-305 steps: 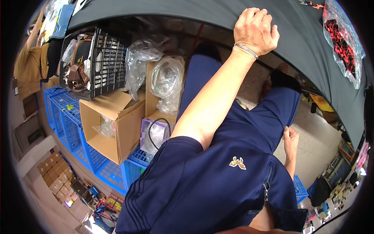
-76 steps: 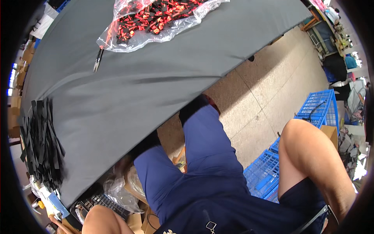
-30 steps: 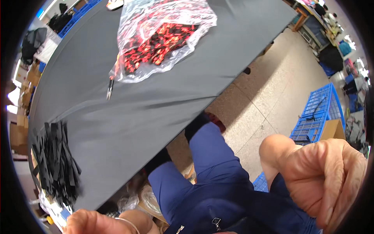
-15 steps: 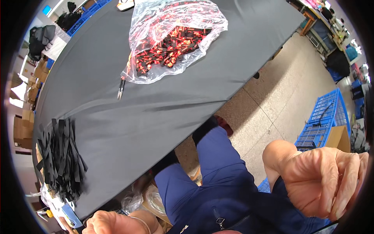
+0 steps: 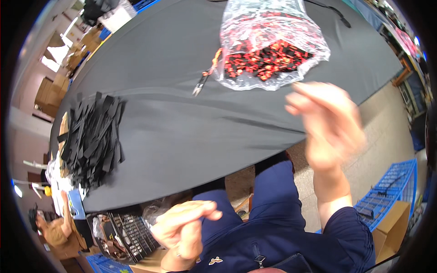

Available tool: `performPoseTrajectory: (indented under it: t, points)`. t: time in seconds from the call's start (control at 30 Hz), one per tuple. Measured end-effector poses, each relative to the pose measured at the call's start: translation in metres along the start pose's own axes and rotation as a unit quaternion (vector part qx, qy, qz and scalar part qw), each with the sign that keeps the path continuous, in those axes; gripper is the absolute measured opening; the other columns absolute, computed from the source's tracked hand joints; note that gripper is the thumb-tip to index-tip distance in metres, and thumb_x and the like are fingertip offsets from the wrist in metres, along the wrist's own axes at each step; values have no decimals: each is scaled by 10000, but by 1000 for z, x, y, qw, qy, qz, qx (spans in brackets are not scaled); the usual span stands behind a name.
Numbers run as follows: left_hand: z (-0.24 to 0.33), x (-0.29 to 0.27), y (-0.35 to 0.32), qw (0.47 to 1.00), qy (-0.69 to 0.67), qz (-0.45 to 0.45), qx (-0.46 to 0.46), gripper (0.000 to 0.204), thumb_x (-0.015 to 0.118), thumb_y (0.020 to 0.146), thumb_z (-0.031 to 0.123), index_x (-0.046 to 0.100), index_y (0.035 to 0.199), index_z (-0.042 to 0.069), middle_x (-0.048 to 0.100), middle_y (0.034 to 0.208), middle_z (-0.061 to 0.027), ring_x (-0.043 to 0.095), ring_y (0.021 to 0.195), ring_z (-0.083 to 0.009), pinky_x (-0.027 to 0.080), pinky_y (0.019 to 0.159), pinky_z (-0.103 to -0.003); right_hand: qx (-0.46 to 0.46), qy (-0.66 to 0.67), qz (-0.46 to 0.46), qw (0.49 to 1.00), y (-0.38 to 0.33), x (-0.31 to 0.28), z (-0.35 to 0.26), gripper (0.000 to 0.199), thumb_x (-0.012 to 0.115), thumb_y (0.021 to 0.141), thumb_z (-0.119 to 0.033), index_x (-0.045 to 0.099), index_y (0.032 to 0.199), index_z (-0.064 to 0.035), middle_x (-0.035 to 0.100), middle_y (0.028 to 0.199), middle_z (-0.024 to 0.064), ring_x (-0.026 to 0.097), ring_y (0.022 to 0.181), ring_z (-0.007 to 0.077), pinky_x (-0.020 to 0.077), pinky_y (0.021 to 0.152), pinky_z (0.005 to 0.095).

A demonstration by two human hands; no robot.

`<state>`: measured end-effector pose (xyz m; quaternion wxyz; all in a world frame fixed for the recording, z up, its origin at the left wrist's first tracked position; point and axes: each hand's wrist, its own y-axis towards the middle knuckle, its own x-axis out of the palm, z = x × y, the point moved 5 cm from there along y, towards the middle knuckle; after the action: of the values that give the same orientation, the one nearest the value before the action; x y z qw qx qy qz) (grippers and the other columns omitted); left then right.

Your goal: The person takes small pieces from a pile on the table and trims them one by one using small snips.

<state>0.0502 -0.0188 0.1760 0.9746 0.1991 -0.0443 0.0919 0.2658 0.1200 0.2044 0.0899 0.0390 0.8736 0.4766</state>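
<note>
My right hand (image 5: 330,125) is raised over the table's near edge, just below the mouth of a clear plastic bag (image 5: 236,83). Motion smears its fingers, so I cannot tell whether anything is between them. Small black and red pieces (image 5: 268,59) fill the bag and show at its opening. My left hand (image 5: 184,223) hovers above my lap, thumb and fingers apart, with nothing visible in it. To the left on the table lies a loose pile of black fabric strips (image 5: 93,141). A pair of thread snips (image 5: 199,84) with an orange cord rests beside the bag.
A black cloth covers the table (image 5: 182,141). A black strap (image 5: 334,11) lies past the bag. Below the near edge stands a black crate (image 5: 132,232). Blue plastic crates (image 5: 387,186) and a cardboard box (image 5: 391,227) are at right. Another person (image 5: 57,230) is at far left.
My right hand has risen from the lower right toward the bag. My left hand has come up and rightward, its fingers now in sight. The view has turned, shifting the table items.
</note>
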Motion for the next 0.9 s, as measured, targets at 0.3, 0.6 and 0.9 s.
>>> performPoseTrajectory:
  t: [0.3, 0.6, 0.9]
  points:
    - [-46, -11, -40, 974, 77, 12, -211, 214, 543, 867, -16, 638, 1059, -30, 680, 937, -127, 665, 810, -144, 529, 720, -238, -51, -84, -345, 933, -19, 186, 139, 335, 500, 805, 58, 577, 1119, -33, 569, 1150, 178, 530, 1095, 331, 431, 938, 388]
    - [-74, -21, -50, 983, 28, 24, -181, 245, 520, 873, 13, 619, 1096, -11, 671, 954, -129, 650, 860, -157, 529, 759, -272, -108, -249, -379, 885, -35, 187, 231, 344, 469, 744, 95, 570, 1065, 26, 548, 1013, 175, 497, 976, 341, 416, 868, 400]
    - [-68, -3, -52, 987, 3, 30, -156, 207, 536, 859, 42, 628, 1030, -30, 678, 864, -141, 655, 735, -192, 521, 667, -296, 1, -203, -390, 898, -40, 181, 203, 207, 573, 786, 19, 539, 990, 25, 499, 878, 174, 506, 854, 339, 402, 749, 402]
